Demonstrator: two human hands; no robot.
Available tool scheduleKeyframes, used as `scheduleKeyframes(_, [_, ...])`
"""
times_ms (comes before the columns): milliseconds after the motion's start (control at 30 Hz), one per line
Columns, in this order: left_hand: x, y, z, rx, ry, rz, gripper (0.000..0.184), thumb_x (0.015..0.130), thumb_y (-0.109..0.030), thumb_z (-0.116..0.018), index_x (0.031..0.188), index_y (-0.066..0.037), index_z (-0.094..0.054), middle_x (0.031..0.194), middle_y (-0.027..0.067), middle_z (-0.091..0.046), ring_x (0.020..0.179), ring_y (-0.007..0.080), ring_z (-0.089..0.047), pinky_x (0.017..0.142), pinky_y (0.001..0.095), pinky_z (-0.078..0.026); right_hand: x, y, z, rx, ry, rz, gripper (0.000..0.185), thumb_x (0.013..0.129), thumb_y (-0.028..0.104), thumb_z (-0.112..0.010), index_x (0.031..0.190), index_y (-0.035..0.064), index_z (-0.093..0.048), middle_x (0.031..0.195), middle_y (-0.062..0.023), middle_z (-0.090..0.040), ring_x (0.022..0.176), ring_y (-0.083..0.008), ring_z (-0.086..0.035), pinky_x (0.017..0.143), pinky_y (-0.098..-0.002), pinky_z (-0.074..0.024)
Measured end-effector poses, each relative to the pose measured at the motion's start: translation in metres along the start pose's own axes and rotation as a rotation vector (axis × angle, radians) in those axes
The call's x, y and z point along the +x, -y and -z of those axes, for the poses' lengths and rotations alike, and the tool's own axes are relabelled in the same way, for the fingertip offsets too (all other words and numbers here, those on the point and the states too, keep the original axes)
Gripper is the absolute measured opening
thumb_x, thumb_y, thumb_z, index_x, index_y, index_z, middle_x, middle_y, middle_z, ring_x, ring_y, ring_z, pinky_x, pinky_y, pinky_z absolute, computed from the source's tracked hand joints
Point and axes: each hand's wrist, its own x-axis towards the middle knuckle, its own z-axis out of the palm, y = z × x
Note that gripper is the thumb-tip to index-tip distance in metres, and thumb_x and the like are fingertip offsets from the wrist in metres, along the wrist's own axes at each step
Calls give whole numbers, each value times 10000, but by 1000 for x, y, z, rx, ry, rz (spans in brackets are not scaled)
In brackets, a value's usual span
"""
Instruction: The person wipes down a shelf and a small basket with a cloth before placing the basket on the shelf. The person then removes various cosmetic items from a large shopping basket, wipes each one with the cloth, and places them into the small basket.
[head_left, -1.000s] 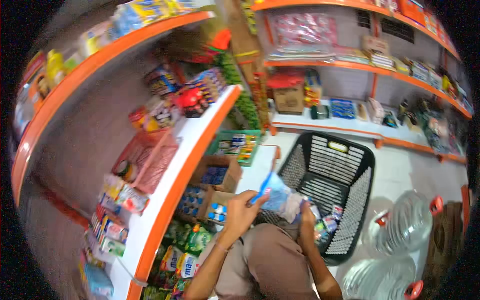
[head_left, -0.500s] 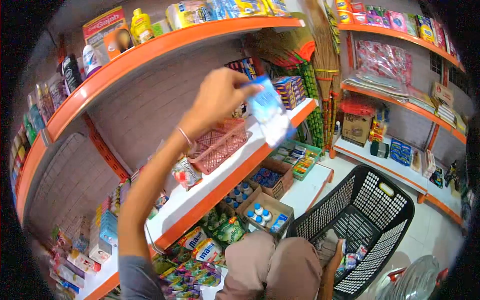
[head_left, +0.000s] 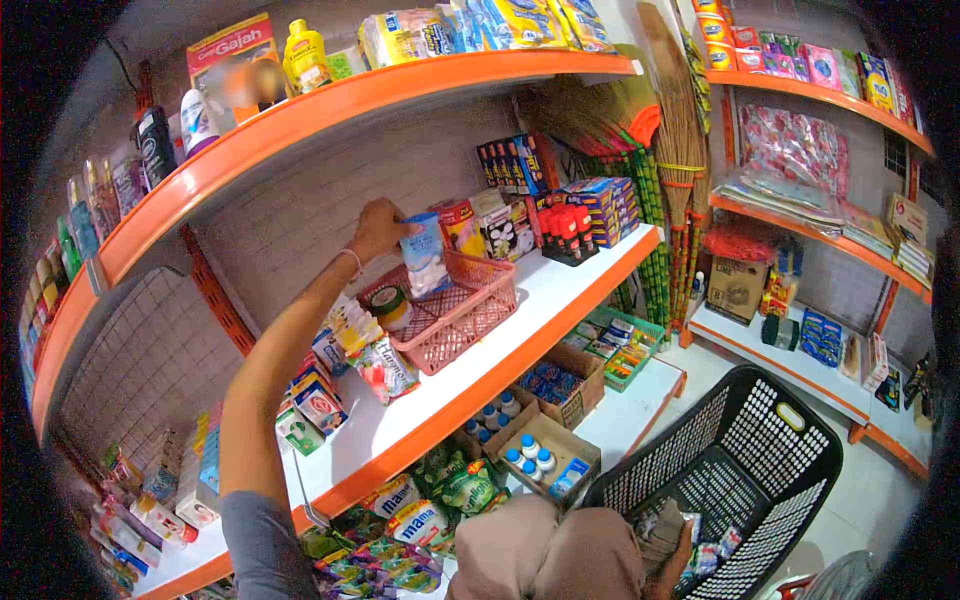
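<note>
My left hand reaches over the shelf and grips the top edge of a blue and white packet, its lower part showing white pieces. The packet hangs upright over a pink plastic basket. Inside the basket, at its left end, is a round green-labelled tub. A Harmony packet leans at the basket's left. Low beside my knee, my right hand is at the near side of a black crate; its fingers are mostly hidden. Small packets lie in the crate.
Red-topped items and stacked boxes stand right of the pink basket. The orange-edged upper shelf overhangs my arm. Cartons with blue-capped bottles sit below. Brooms stand in the corner.
My left hand has moved the blue and white packet left and back, from in front of the shelf to over the pink basket. The view has shifted slightly.
</note>
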Motion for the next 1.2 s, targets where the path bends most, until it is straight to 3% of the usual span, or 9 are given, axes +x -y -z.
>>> scheduleKeyframes(133, [14, 44, -34, -41, -9, 36, 431, 757, -386, -842, 679, 25, -739, 611, 169, -683, 535, 252, -688, 583, 375, -553, 0, 2, -4, -27, -14, -41, 521, 990, 504, -565, 1185, 28, -648, 1091, -79, -664, 942, -208, -624, 835, -361, -514])
scheduleKeyframes(233, [25, 93, -64, 370, -233, -323, 488, 740, -480, -812, 690, 0, -746, 650, 205, -673, 587, 345, -670, 637, 426, -547, 1, 2, -5, -36, -21, -60, 518, 994, 499, -555, 1195, 30, -642, 1098, -81, -664, 949, -211, -624, 840, -364, -515])
scheduleKeyframes(333, [34, 118, -77, 458, -156, -155, 518, 715, -543, -787, 702, -26, -754, 682, 220, -662, 634, 404, -646, 672, 461, -534, 1, 0, -5, -47, -22, -81, 514, 999, 493, -545, 1205, 32, -637, 1105, -83, -663, 955, -215, -624, 845, -366, -515])
scheduleKeyframes(633, [43, 137, -76, 441, -177, -220, 411, 730, -402, -827, 671, -6, -735, 751, 248, -681, 685, 410, -678, 678, 465, -545, 3, -1, -7, -57, -37, -120, 505, 1012, 477, -515, 1236, 36, -620, 1127, -89, -662, 976, -227, -624, 860, -373, -517])
scheduleKeyframes(733, [50, 136, -82, 355, -87, -94, 304, 722, -260, -827, 802, 16, -727, 849, 285, -682, 785, 419, -682, 722, 488, -549, 2, -1, -6, -60, -40, -128, 503, 1016, 472, -505, 1246, 38, -615, 1134, -90, -662, 982, -231, -624, 865, -376, -517])
scheduleKeyframes(833, [31, 120, -74, 599, -127, -328, 314, 734, -167, -794, 954, 24, -677, 970, 283, -659, 950, 413, -663, 799, 479, -548, 1, -1, -5, -60, -41, -133, 500, 1021, 466, -495, 1256, 40, -609, 1142, -92, -661, 989, -235, -624, 870, -378, -518])
scheduleKeyframes(933, [21, 67, -70, 661, -1, -181, 359, 744, -121, -766, 1054, 1, -633, 1052, 234, -623, 1055, 410, -623, 868, 459, -540, 0, -1, -5, -62, -41, -139, 498, 1025, 461, -485, 1266, 41, -603, 1149, -94, -661, 996, -238, -624, 875, -380, -518])
scheduleKeyframes(1133, [11, 57, -82, 697, 339, -874, 294, 799, -98, -690, 1078, -27, -636, 1161, 147, -599, 1051, 339, -633, 814, 432, -574, 0, 0, -3, -65, -41, -144, 494, 1034, 450, -465, 1286, 45, -592, 1163, -98, -660, 1009, -246, -624, 885, -385, -519])
scheduleKeyframes(1200, [9, 59, -95, 768, 347, -778, 279, 802, -102, -678, 1073, -48, -641, 1187, 130, -588, 1094, 315, -619, 818, 417, -575, -1, 1, -2, -63, -39, -147, 493, 1037, 446, -458, 1292, 46, -589, 1168, -99, -660, 1014, -249, -624, 888, -387, -520])
